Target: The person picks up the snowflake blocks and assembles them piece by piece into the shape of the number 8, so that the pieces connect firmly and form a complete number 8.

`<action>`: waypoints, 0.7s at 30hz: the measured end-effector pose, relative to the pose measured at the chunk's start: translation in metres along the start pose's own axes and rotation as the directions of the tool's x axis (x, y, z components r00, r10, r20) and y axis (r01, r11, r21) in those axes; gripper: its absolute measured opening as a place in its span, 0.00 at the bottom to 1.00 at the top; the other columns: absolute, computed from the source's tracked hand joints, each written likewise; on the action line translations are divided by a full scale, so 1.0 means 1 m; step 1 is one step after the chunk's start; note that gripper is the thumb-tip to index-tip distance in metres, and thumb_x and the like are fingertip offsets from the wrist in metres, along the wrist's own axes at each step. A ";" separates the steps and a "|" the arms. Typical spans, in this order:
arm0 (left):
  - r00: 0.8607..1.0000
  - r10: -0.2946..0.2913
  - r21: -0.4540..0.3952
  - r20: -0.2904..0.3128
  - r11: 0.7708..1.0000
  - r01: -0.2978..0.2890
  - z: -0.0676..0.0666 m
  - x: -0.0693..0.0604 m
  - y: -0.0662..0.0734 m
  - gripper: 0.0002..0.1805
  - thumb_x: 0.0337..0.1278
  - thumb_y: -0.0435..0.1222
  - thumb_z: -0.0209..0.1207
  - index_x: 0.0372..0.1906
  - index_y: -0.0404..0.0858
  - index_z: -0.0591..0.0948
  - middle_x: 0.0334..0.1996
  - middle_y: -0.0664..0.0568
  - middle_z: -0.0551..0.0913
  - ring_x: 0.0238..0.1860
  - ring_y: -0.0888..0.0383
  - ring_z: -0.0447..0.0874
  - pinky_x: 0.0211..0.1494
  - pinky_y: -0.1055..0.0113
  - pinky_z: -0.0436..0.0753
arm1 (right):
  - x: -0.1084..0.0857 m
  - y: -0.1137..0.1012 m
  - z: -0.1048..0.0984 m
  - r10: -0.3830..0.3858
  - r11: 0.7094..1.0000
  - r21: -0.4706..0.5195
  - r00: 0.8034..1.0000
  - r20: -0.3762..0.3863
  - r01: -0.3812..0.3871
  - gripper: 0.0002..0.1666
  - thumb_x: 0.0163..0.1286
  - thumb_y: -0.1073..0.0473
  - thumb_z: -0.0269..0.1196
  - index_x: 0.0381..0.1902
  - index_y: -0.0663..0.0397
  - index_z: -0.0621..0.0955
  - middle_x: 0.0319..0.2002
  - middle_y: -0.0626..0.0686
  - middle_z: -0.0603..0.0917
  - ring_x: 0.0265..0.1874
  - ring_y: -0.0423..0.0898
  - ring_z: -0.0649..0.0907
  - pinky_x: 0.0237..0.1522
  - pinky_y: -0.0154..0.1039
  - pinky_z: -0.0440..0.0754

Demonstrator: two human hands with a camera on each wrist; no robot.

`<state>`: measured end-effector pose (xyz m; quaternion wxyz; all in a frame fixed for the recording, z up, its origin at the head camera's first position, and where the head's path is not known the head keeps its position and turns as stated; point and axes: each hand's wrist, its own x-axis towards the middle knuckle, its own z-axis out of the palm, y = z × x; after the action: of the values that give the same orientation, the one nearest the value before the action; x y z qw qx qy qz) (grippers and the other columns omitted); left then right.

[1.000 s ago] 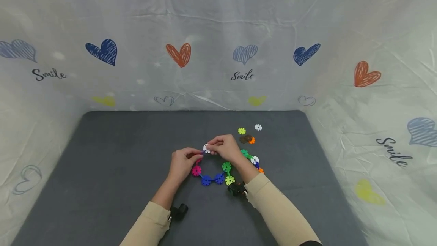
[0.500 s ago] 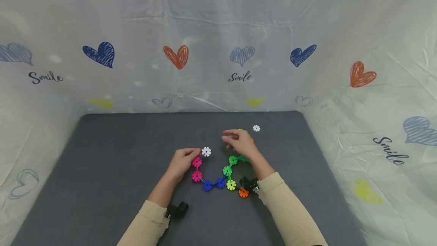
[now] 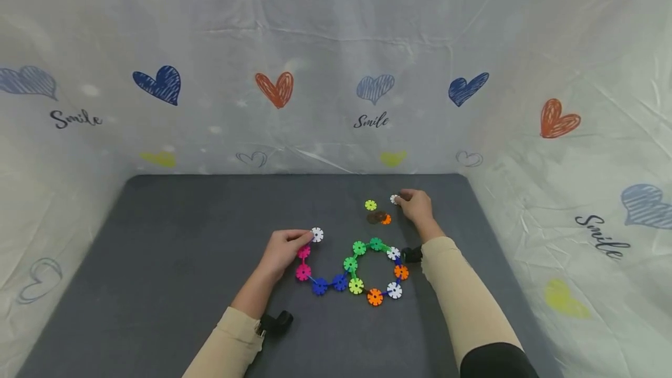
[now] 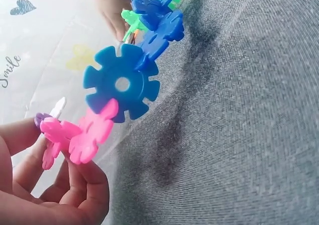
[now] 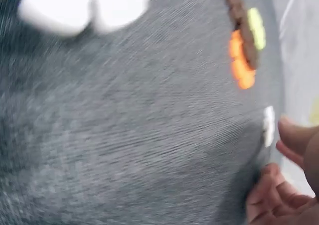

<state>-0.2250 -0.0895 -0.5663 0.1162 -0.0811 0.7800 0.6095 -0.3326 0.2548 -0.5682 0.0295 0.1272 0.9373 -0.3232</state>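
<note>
In the head view my left hand (image 3: pixel 284 249) pinches the left end of a chain of slotted plastic discs, by a white disc (image 3: pixel 317 234). The left wrist view shows its fingers at a small purple disc (image 4: pixel 43 119) and pink discs (image 4: pixel 92 131), with a blue disc (image 4: pixel 121 83) beyond. The chain runs through blue discs (image 3: pixel 320 286) into a ring with green (image 3: pixel 359 248), yellow-green, orange and white discs. My right hand (image 3: pixel 417 207) is over a loose white disc (image 3: pixel 394 199) at the back; in the right wrist view thumb and fingers are spread beside that disc (image 5: pixel 269 126).
Left of the right hand lie a loose yellow-green disc (image 3: pixel 370 205), brown discs (image 3: pixel 375 217) and an orange disc (image 3: pixel 387 219). The grey table (image 3: pixel 199 261) ends at a pale curtain (image 3: pixel 325 34) printed with hearts.
My right hand has let go of the white disc at the chain's end and moved right and back to the loose white disc. The left hand stays at the chain.
</note>
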 end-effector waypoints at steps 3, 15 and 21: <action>1.000 0.007 0.003 -0.005 1.000 -0.007 0.001 -0.001 0.002 0.15 0.61 0.46 0.69 0.45 0.40 0.90 0.46 0.49 0.88 0.48 0.54 0.82 0.51 0.61 0.81 | 0.001 0.003 0.003 -0.003 1.000 -0.027 1.000 0.011 0.003 0.25 0.74 0.53 0.64 0.65 0.57 0.79 0.61 0.64 0.81 0.64 0.62 0.76 0.65 0.56 0.73; 1.000 0.017 -0.132 -0.010 0.991 -0.018 0.005 -0.004 0.004 0.11 0.65 0.39 0.66 0.43 0.34 0.89 0.38 0.45 0.88 0.36 0.51 0.90 0.38 0.69 0.83 | -0.034 -0.033 0.004 -0.141 0.985 0.095 0.990 -0.032 0.143 0.13 0.65 0.49 0.72 0.40 0.50 0.89 0.39 0.53 0.89 0.37 0.51 0.84 0.36 0.44 0.81; 1.000 0.025 -0.129 -0.017 0.991 -0.027 0.006 -0.003 0.003 0.12 0.65 0.39 0.66 0.43 0.34 0.89 0.38 0.45 0.88 0.34 0.56 0.89 0.39 0.69 0.83 | -0.082 -0.078 0.016 -0.362 0.919 0.173 0.932 0.011 0.355 0.07 0.63 0.51 0.73 0.36 0.45 0.92 0.34 0.48 0.91 0.31 0.47 0.87 0.30 0.39 0.82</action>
<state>-0.2222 -0.0832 -0.5636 0.0970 -0.0830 0.7406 0.6597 -0.2735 0.1678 -0.5235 -0.0207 -0.0516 0.9131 -0.4038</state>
